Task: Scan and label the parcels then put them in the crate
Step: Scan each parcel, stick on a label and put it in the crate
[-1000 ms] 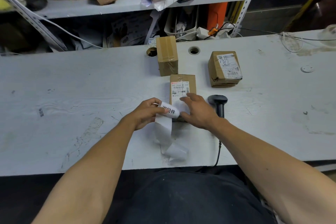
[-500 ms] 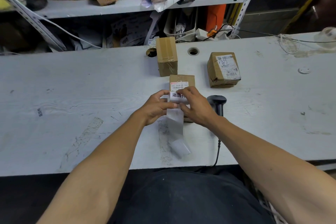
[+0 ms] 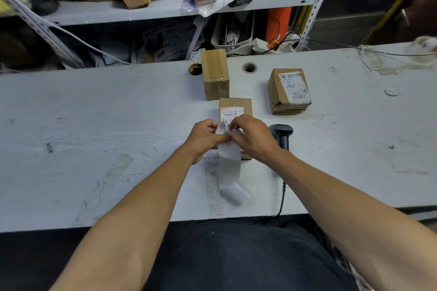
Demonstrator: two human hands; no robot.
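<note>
Three cardboard parcels lie on the white table [image 3: 94, 125]. The nearest parcel [image 3: 235, 108] carries a printed barcode label and sits just beyond my hands. My left hand [image 3: 203, 140] and my right hand [image 3: 253, 138] both pinch the top of a white label strip [image 3: 229, 163] over that parcel's near end. The strip hangs down onto the table and curls at its lower end. A plain taped parcel [image 3: 215, 73] stands behind, and a labelled parcel [image 3: 289, 91] lies to the right. A black barcode scanner [image 3: 281, 134] lies right of my right hand.
The scanner's cable [image 3: 281, 198] runs off the table's near edge. Two round cable holes [image 3: 249, 67] pierce the table's far side. Cluttered metal shelving [image 3: 165, 9] with boxes and bags stands behind. Loose white cord [image 3: 371, 59] lies far right.
Both hands lifted the label strip from the table's near side up over the nearest parcel. My fingers have drawn together at the strip's top, covering the printed sticker seen before.
</note>
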